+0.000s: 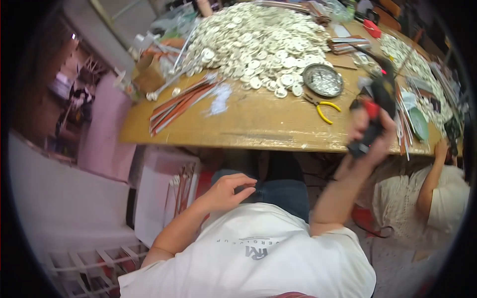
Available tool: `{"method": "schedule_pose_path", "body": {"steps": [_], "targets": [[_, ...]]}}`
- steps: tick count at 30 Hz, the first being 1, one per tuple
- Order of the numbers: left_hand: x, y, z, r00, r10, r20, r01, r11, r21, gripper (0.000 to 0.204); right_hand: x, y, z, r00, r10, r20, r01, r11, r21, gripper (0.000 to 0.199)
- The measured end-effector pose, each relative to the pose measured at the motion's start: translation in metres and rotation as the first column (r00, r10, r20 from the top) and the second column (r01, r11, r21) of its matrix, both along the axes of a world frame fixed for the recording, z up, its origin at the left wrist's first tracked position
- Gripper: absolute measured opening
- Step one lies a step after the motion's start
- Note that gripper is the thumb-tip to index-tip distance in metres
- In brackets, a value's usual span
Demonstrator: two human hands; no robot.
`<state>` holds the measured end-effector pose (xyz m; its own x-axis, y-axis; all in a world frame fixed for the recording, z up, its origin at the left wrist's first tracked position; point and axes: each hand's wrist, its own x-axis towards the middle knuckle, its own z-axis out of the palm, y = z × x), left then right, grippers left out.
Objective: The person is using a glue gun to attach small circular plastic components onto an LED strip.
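Note:
My right hand point(381, 134) is raised over the table's front edge, closed round the handle of a black and red handheld power tool point(383, 94). The tool is blurred by motion, and a small red light glows on it; its exact kind cannot be made out. Over my lap hovers my left hand point(232, 191), fingers loosely stretched and apart, with nothing seen in it. Yellow-handled pliers point(327, 112) lie on the table left of the tool. Beside them stands a round dark dish point(323, 80) with small shiny pieces in it.
A big heap of whitish round discs point(258, 44) covers the table's point(248, 124) far middle. Brown and grey strips point(179, 107) lie at the left. Below is a white bin point(164, 198) holding more strips. A co-worker's arm point(432, 184) and a green bowl point(419, 123) are at the right.

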<state>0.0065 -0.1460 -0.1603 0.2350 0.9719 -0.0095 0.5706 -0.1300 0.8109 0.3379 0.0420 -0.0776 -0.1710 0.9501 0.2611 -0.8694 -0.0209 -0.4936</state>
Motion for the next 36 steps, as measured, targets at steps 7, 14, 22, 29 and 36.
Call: {"method": "schedule_pose_path", "body": {"steps": [7, 14, 22, 29, 36], "targets": [[-0.004, 0.03, 0.03, 0.973, -0.183, 0.143, 0.158, 0.972, 0.172, 0.027, -0.099, 0.06, 0.025, 0.988, -0.091, 0.127, 0.069, 0.983, 0.172, 0.05], [-0.048, 0.054, 0.019, 0.976, -0.023, 0.218, -0.045, 0.952, 0.302, 0.02, -0.072, 0.05, -0.017, 0.789, -0.112, 0.604, 0.069, 0.993, 0.093, 0.049], [-0.089, 0.078, 0.023, 0.988, -0.039, 0.151, -0.048, 0.843, 0.535, 0.02, -0.082, 0.038, -0.06, 0.818, -0.157, 0.554, 0.19, 0.982, -0.002, 0.035], [-0.098, 0.112, 0.019, 0.994, 0.009, 0.113, -0.064, 0.866, 0.496, 0.017, -0.092, 0.025, -0.065, 0.766, -0.191, 0.614, 0.229, 0.973, 0.017, 0.026], [-0.103, 0.112, -0.003, 0.973, 0.09, 0.211, -0.161, 0.923, 0.35, 0.014, -0.098, 0.021, -0.074, 0.753, -0.247, 0.61, 0.234, 0.967, 0.102, 0.019]]}}
